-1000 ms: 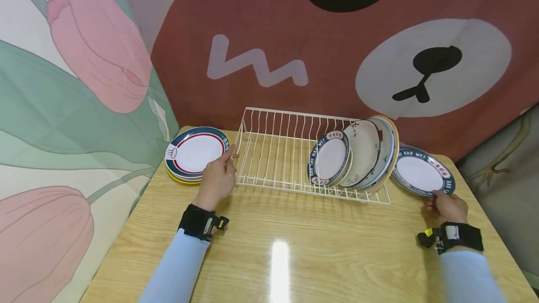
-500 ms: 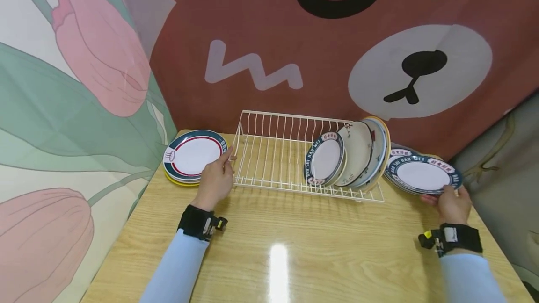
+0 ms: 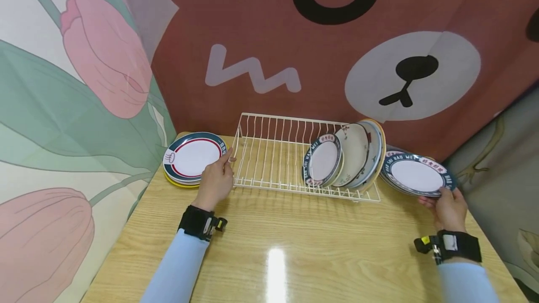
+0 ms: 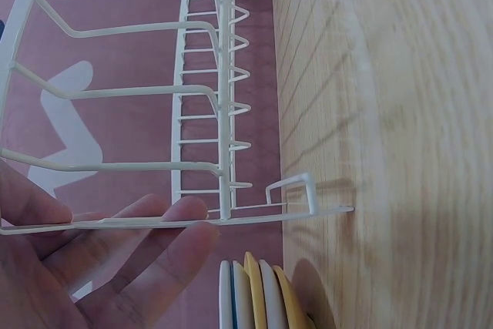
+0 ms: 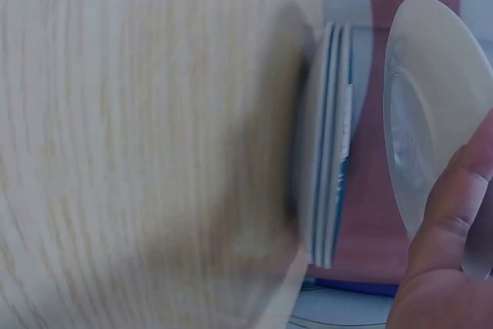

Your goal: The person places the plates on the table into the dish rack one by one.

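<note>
A white wire dish rack stands on the table, with small plates and larger bowls tilted upright in its right part. My left hand grips the rack's left end; in the left wrist view its fingers lie around the end wire. At the right, my right hand pinches the near right edge of a white oval plate with a navy lettered rim. In the right wrist view this plate shows its pale underside and hangs apart from a stack of similar plates on the table.
Another plate stack lies left of the rack, its top plate rimmed in navy and red. The wooden table ends at a wall hung with printed cloth close behind the rack.
My right hand has lifted the top navy-rimmed plate off the right stack and shifted it slightly. My left hand has stayed on the rack. The head view has tilted a little upward.
</note>
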Tool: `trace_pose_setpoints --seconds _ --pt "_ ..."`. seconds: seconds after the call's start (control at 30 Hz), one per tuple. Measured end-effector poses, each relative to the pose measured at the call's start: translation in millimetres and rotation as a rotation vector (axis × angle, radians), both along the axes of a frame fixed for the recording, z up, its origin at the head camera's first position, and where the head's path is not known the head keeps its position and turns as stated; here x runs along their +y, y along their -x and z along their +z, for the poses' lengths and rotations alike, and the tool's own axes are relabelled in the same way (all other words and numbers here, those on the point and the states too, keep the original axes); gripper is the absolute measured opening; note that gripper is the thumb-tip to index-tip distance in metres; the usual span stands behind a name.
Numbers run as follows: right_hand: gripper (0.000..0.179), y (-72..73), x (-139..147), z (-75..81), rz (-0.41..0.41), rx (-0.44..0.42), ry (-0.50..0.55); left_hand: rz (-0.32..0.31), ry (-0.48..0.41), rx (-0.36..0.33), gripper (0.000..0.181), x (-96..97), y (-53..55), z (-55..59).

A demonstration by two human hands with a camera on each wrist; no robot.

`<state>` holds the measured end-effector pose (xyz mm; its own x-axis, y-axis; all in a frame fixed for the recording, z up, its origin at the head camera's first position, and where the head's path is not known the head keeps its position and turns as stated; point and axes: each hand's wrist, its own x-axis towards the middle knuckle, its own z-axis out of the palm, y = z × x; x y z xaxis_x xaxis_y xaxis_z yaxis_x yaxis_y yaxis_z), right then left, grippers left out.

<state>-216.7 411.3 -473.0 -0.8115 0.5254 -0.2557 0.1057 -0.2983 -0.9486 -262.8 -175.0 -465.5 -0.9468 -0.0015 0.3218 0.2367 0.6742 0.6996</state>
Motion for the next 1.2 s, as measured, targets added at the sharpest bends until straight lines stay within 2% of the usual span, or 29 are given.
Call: trace_pose_setpoints --seconds 0.1,0.3,0.5,0.6,0.9,1.2 --pt "0.051 -3.7 -5 5.8 0.014 0.022 0.012 0.002 -0.003 0.007 0.045 -1.3 1.2 -1.6" --pt "0.047 -10.2 -14 23.3 0.050 0.134 0.065 0.004 -0.009 0.007 0.045 -3.4 3.2 -5.8" --pt "0.027 -14.6 -21 44.1 0.069 0.200 0.109 0.001 -0.004 0.000 0.045 -3.6 4.1 -6.7" --pt "0.023 -16.6 -24 54.3 0.072 0.216 0.113 -0.005 -0.006 -0.005 0.045 -3.2 5.1 -6.5" --pt "0.025 -21.4 -37 85.9 0.112 0.300 0.051 0.004 -0.004 0.011 0.044 -2.8 4.9 -5.6" --pt "0.025 -19.2 -47 118.9 0.100 0.359 0.001 0.002 -0.005 0.005 0.044 -2.3 3.9 -5.5"
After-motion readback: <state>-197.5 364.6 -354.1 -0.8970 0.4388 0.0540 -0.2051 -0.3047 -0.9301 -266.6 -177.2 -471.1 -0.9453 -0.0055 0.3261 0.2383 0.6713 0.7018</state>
